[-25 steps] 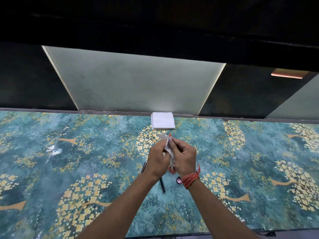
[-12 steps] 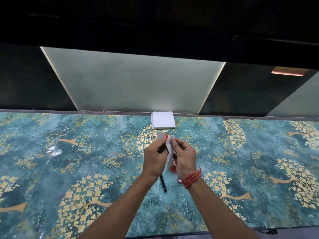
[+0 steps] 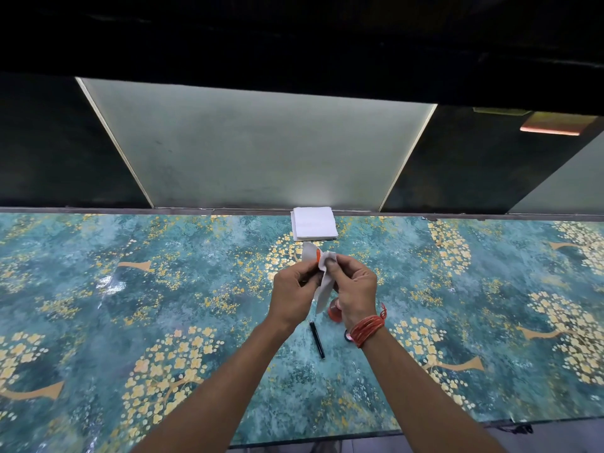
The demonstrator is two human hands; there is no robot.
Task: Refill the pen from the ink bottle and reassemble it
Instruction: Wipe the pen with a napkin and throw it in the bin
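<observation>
Both hands are raised together over the middle of the table. My left hand (image 3: 294,291) and my right hand (image 3: 353,289) pinch a white tissue (image 3: 322,286) with an orange stain near its top; what it wraps is hidden. Below the hands a black pen barrel (image 3: 317,339) lies on the tablecloth. A small bottle of red ink (image 3: 334,311) stands just under my right hand, partly hidden. Its round cap (image 3: 348,336) lies by my right wrist, mostly covered by red thread bands.
A stack of white tissues (image 3: 314,223) sits at the table's far edge. The teal floral tablecloth (image 3: 163,289) covers the whole table. Dark wall panels and a pale frosted panel (image 3: 255,148) rise behind it. The near table edge runs along the bottom.
The hands have shifted a little away from me with the tissue, and the fingers have reworked their pinch on it. The pen barrel, bottle and cap have stayed in place.
</observation>
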